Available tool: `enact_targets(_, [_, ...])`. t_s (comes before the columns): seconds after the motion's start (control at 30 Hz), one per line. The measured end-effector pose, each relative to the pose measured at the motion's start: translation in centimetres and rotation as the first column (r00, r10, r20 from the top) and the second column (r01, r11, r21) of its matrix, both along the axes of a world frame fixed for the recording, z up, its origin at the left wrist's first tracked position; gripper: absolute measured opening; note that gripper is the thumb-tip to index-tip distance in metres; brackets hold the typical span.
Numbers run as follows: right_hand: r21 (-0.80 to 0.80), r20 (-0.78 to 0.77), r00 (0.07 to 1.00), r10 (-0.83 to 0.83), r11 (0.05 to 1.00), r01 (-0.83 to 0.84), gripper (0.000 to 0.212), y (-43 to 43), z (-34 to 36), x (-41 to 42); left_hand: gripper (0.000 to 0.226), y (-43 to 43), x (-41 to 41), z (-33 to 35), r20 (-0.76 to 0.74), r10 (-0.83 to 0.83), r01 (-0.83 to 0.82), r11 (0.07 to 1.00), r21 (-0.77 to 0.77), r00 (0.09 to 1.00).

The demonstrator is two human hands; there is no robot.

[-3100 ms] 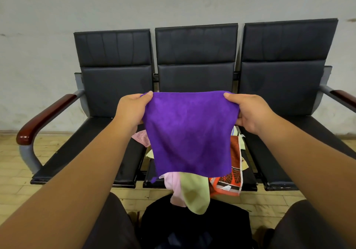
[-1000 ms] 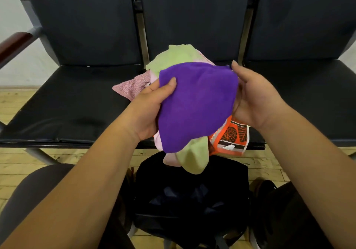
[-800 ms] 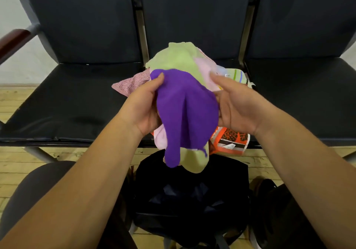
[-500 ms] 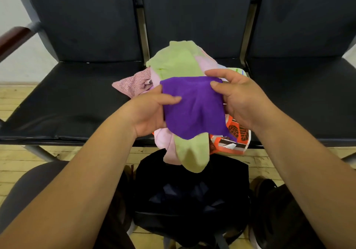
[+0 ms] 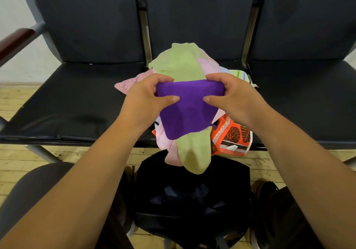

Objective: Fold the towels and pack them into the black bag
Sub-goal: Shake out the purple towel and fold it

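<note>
Head view: folding step in hand, packing not started for this piece. Left hand (image 5: 146, 98) and right hand (image 5: 231, 98) each pinch the top edge of the small purple microfibre towel (image 5: 189, 112), thumbs in front and fingers curled behind it. The towel hangs between them in the air, above the black fabric bag (image 5: 192, 196) on the floor and in front of the loose pile on the middle black padded bench seat (image 5: 256, 94).

The pile shows a light green towel (image 5: 179, 64), a pale pink cloth (image 5: 165, 143) and an orange patterned towel (image 5: 231, 135), all unfolded.

Next move, my read: bring the corners together for another fold, then lower it straight into the bag.

Unclear:
- layer count in the purple towel
- fingers behind the cloth
- bag interior too dark to see contents
- total towels in the pile
- bag's near edge cut off by the frame
</note>
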State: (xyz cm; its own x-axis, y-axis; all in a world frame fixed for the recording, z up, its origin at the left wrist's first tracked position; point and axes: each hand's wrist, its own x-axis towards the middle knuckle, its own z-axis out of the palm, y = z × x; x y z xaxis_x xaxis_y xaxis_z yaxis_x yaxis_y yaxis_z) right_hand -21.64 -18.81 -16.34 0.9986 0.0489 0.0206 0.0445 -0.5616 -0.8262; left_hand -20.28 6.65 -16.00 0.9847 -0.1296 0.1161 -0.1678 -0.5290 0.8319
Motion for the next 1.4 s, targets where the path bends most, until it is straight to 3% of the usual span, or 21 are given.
enact_targets(0.2, [-0.134, 0.102, 0.995, -0.012, 0.991, 0.025, 0.006, 0.6, 0.2, -0.5, 0.007, 0.1, 0.1, -0.2, 0.192, 0.026, -0.053, 0.989, 0.136, 0.981])
enact_targets(0.3, [-0.109, 0.103, 0.994, -0.027, 0.993, 0.038, 0.006, 0.3, 0.4, -0.3, 0.012, 0.2, 0.5, 0.1, 0.195, 0.013, -0.05, 0.981, 0.186, 0.981])
enact_targets(0.37, [0.014, 0.084, 0.994, -0.069, 0.998, 0.069, 0.015, 0.2, 0.8, -0.3, 0.019, 0.0, 0.5, 0.5, 0.104, 0.01, -0.026, 0.988, 0.149, 0.994])
enact_targets(0.43, [0.185, 0.003, 0.994, -0.107, 0.977, 0.105, 0.02, 0.2, 1.3, -0.3, 0.029, -0.2, 0.4, 0.8, 0.009, 0.011, -0.011, 0.997, 0.074, 1.0])
enact_targets(0.5, [0.383, -0.17, 0.981, -0.096, 0.91, 0.156, 0.02, 0.2, 1.6, -0.4, 0.037, -0.6, 0.2, 1.0, -0.051, 0.032, -0.031, 0.999, 0.01, 0.998])
enact_targets(0.57, [0.472, -0.325, 0.945, -0.034, 0.86, 0.193, 0.025, 0.4, 1.5, -0.5, 0.038, -1.1, -0.2, 1.3, -0.166, 0.061, -0.086, 0.985, -0.149, 0.984])
enact_targets(0.63, [0.457, -0.391, 0.92, 0.007, 0.869, 0.188, 0.034, 0.6, 1.1, -0.5, 0.04, -1.5, -0.6, 1.6, -0.408, 0.04, -0.222, 0.884, -0.41, 0.912])
enact_targets(0.7, [0.501, -0.416, 0.909, 0.002, 0.835, 0.227, 0.039, 1.0, 0.6, -0.4, 0.043, -1.5, -1.0, 1.9, -0.602, -0.117, -0.351, 0.718, -0.6, 0.79])
enact_targets(0.77, [0.613, -0.465, 0.885, -0.009, 0.718, 0.329, 0.041, 1.3, 0.3, -0.1, 0.034, -1.3, -1.0, 1.8, -0.64, -0.262, -0.387, 0.614, -0.688, 0.722])
enact_targets(0.83, [0.697, -0.519, 0.855, 0.009, 0.583, 0.417, 0.041, 1.3, 0.1, 0.1, 0.028, -1.3, -0.8, 1.2, -0.62, -0.331, -0.377, 0.566, -0.734, 0.711])
enact_targets(0.9, [0.721, -0.559, 0.825, 0.088, 0.543, 0.43, 0.041, 1.1, -0.1, -0.1, 0.034, -1.5, -0.6, 0.6, -0.632, -0.339, -0.385, 0.567, -0.728, 0.697])
enact_targets(1.0, [0.695, -0.594, 0.77, 0.232, 0.63, 0.346, 0.034, 1.0, 0.2, -0.6, 0.037, -1.7, -0.2, -0.1, -0.665, -0.315, -0.388, 0.615, -0.686, 0.677])
enact_targets(1.07, [0.649, -0.609, 0.765, 0.21, 0.686, 0.329, 0.031, 1.0, 0.5, -0.6, 0.037, -1.5, 0.0, -0.1, -0.681, -0.302, -0.376, 0.653, -0.657, 0.667])
enact_targets(1.23, [0.621, -0.617, 0.771, 0.16, 0.701, 0.352, 0.034, 0.5, 1.1, -0.5, 0.042, -0.4, 0.3, 0.2, -0.683, -0.321, -0.269, 0.746, -0.609, 0.657])
enact_targets(1.4, [0.619, -0.587, 0.796, 0.151, 0.717, 0.32, 0.031, -0.3, 1.2, -0.7, 0.057, 0.4, 0.2, 0.2, -0.593, -0.383, -0.151, 0.739, -0.657, 0.708])
